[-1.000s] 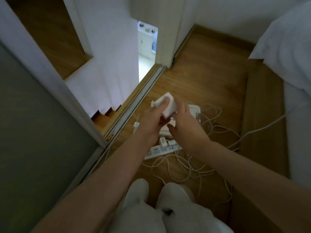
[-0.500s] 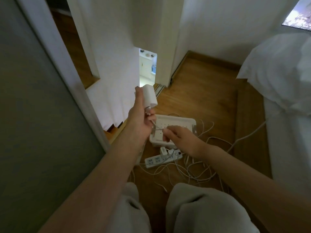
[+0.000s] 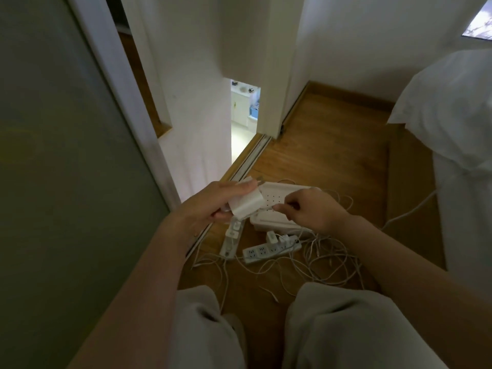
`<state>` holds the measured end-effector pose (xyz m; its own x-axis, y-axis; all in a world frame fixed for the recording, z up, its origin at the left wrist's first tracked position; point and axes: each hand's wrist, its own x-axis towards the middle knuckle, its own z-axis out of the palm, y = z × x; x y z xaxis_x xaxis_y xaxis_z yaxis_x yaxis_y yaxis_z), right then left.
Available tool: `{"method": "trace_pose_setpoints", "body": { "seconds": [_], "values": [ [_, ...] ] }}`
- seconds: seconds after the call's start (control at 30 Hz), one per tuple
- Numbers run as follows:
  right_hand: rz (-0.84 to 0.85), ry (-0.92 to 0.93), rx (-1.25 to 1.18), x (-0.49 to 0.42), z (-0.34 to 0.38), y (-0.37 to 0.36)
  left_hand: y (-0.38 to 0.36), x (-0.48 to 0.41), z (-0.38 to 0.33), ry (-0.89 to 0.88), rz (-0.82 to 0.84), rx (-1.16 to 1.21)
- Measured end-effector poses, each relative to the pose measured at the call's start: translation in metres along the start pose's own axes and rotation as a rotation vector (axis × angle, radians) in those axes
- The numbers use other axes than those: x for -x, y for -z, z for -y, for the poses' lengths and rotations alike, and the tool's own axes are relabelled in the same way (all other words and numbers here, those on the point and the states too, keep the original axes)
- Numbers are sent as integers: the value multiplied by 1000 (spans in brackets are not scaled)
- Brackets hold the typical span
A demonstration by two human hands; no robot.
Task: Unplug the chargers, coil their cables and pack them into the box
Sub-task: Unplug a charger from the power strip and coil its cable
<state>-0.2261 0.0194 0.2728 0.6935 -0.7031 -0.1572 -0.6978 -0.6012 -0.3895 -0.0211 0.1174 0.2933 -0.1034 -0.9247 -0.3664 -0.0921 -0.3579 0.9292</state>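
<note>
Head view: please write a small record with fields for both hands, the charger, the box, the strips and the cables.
left hand: grips a white charger, prongs pointing away, above the box
right hand: pinches something thin beside the charger, probably its cable end
box: white, open, on the floor, perforated bottom showing
near strip: on the floor, plugged chargers at its right end
second strip: left of the first, partly under the held charger
loose cables: white, tangled, uncoiled on the floor
</note>
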Motion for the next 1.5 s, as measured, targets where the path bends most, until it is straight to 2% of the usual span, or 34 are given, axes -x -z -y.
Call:
{"method": "trace_pose_setpoints", "body": {
  "seconds": [0.1,0.27,0.4,0.5,0.57,0.6,0.67,0.73,0.83,1.0,1.13,1.2,1.27,1.33,1.43,1.5],
  "values": [
    [-43,-35,33,3,-4,-14,-7,6,2,70,33,-215],
    [-92,-63,-78,13,-8,-45,-17,-5,18,190,21,-634],
    [-187,-90,-101,4,-4,-46,-19,-16,21,217,-124,-692],
    [-328,-115,-111,-1,-5,-47,-28,-22,17,187,-137,-714],
    [-362,-120,-179,-6,-15,-45,-33,-24,10,115,-173,-629],
    [-321,-115,-201,-7,-23,-43,-33,-23,6,75,-227,-561],
    [-145,-84,-197,-6,-44,-37,-26,-22,-2,3,-364,-450],
    [31,-72,-155,0,-64,-32,-17,-18,-3,0,-429,-413],
    [93,-103,-106,5,-73,-19,-10,-15,6,43,-415,-479],
    [-149,-39,224,-9,-36,40,-8,-15,10,34,-438,-492],
    [-400,168,589,-21,9,94,-11,-13,8,-27,-513,-458],
    [-520,222,582,-23,28,112,-11,-11,5,-92,-576,-354],
    [-593,188,383,-22,38,115,-12,-8,2,-170,-618,-194],
    [-535,139,174,-19,41,105,-16,-5,-1,-229,-599,2],
    [-259,136,223,-9,35,77,-21,-2,-3,-196,-515,220],
    [-149,128,227,-3,32,62,-25,-1,-3,-151,-399,262]
  ]
}}
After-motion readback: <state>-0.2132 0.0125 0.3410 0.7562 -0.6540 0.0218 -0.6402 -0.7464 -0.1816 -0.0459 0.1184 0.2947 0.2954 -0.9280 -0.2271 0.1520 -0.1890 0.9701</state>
